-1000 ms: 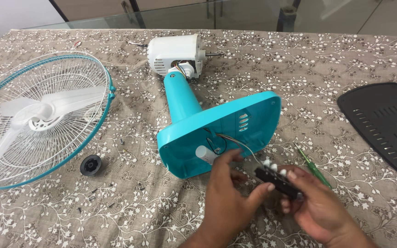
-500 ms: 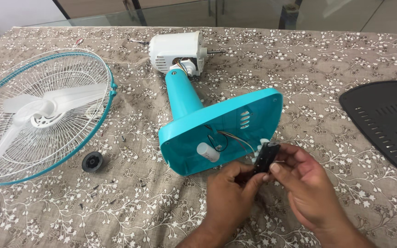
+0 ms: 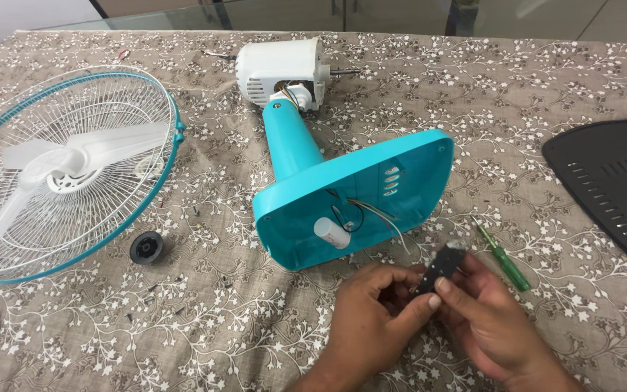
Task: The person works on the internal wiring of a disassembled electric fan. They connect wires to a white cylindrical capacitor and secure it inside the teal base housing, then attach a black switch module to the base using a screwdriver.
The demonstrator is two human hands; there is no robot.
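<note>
A turquoise fan stand (image 3: 357, 196) lies on its side on the patterned tablecloth, its hollow base facing me with a white capacitor (image 3: 332, 233) and thin wires (image 3: 379, 215) showing inside. The white motor housing (image 3: 282, 70) sits at its far end. Both hands hold a small black switch block (image 3: 437, 269) just in front of the base, still tied to those wires. My left hand (image 3: 375, 305) pinches it from the left. My right hand (image 3: 491, 319) grips it from the right.
A green-handled screwdriver (image 3: 506, 259) lies right of my hands. A black base cover plate (image 3: 615, 185) rests at the right edge. The fan guard with white blades (image 3: 59, 167) lies at the left, with a black round nut (image 3: 146, 247) and several small screws (image 3: 175, 287) nearby.
The switch block has been turned from lying flat with its white buttons up to standing on edge. Both hands have closed in around it.
</note>
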